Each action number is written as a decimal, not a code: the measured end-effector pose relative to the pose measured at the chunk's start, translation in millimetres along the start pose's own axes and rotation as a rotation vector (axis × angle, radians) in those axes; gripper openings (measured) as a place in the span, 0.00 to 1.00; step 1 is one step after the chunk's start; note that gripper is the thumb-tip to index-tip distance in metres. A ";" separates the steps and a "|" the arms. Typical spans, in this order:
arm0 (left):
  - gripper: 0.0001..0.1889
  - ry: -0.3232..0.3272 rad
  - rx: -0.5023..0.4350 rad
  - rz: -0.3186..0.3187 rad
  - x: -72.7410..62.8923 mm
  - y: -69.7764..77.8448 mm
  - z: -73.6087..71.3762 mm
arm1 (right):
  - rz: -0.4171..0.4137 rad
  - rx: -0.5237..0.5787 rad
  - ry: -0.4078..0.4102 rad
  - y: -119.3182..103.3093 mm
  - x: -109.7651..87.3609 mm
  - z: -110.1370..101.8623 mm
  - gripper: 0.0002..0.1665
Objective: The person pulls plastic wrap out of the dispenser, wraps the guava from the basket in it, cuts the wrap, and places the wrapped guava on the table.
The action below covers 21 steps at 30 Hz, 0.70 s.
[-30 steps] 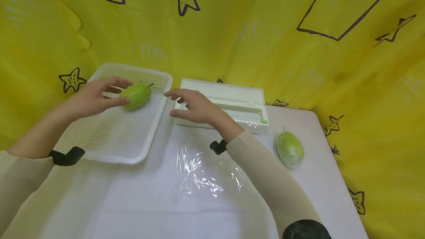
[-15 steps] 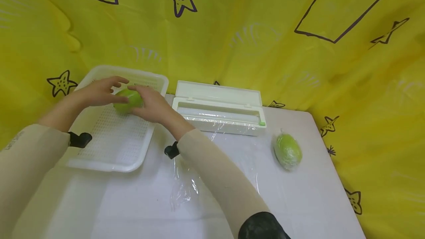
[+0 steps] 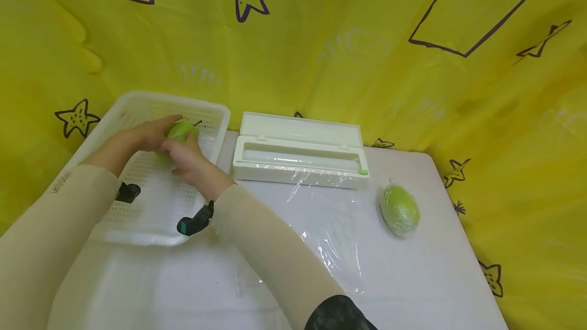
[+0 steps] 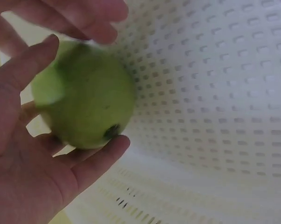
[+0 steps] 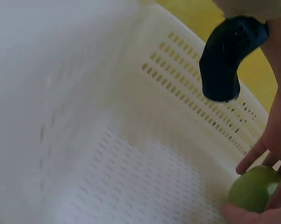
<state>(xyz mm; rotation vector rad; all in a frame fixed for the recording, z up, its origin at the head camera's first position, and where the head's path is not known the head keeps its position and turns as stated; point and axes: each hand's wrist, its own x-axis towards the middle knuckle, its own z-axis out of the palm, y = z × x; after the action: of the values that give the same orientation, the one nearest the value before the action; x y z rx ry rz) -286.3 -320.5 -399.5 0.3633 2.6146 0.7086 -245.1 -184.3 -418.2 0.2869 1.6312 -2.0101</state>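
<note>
Inside the white perforated basket (image 3: pixel 222 125), both hands surround a bare green pear (image 3: pixel 181 129) with a dark stem. My left hand (image 3: pixel 149 135) holds it from the left; in the left wrist view, thumb and fingers curve around the pear (image 4: pixel 86 100), and its dark blossom end shows beside one fingertip. From the right and front, my right hand (image 3: pixel 189 159) grips the fruit, fingers bent over its near side. In the right wrist view, digits of both hands ring the pear (image 5: pixel 254 189) at the lower right corner. The pear's underside is hidden in the head view.
A white cling film dispenser (image 3: pixel 300 174) stands with its lid raised and the roll visible. Clear film (image 3: pixel 332 248) stretches from it over the white tablecloth, partly under my right forearm. Farther right lies a film-wrapped green pear (image 3: pixel 400 211). A yellow patterned curtain (image 3: pixel 312 55) hangs behind.
My right hand has moved left from near the dispenser into the basket and onto the pear. The left hand, which was beside the pear, now holds it too. The pear has turned slightly.
</note>
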 end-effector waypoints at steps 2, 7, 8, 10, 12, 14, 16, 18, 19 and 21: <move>0.44 0.019 0.028 0.008 0.6 -1.9 2.0 | 0.003 0.018 -0.002 2.7 -1.0 3.4 0.54; 0.39 0.096 0.087 0.008 0.0 -6.4 4.1 | -0.008 0.117 0.008 0.1 -4.2 2.7 0.50; 0.38 0.112 0.083 0.002 -1.6 -6.0 3.6 | -0.018 0.137 0.005 -2.1 -6.0 0.8 0.49; 0.38 0.139 0.048 -0.021 -6.3 -4.7 1.9 | -0.040 0.160 -0.009 -6.9 -10.2 -3.9 0.47; 0.39 0.154 -0.018 -0.046 -11.6 -2.9 -0.7 | -0.061 0.160 -0.038 -11.9 -15.4 -10.0 0.47; 0.41 0.165 -0.082 -0.055 -17.5 -0.3 -3.7 | -0.076 0.142 -0.084 -16.9 -21.2 -16.8 0.46; 0.43 0.168 -0.137 -0.057 -22.7 1.0 -6.6 | -0.086 0.119 -0.130 -21.4 -26.8 -23.0 0.44; 0.43 0.173 -0.176 -0.046 -27.9 2.9 -8.7 | -0.089 0.102 -0.172 -25.5 -31.6 -28.5 0.43; 0.43 0.177 -0.188 -0.038 -30.7 4.0 -9.6 | -0.090 0.095 -0.189 -27.4 -34.1 -31.0 0.42; 0.43 0.187 -0.198 -0.028 -35.8 7.4 -10.8 | -0.096 0.081 -0.208 -30.6 -38.6 -35.5 0.40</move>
<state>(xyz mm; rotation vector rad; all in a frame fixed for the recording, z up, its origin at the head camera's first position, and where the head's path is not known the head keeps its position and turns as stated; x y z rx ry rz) -258.4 -331.3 -375.8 0.2094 2.6839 1.0264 -234.7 -136.2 -382.8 0.0270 1.4621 -2.1035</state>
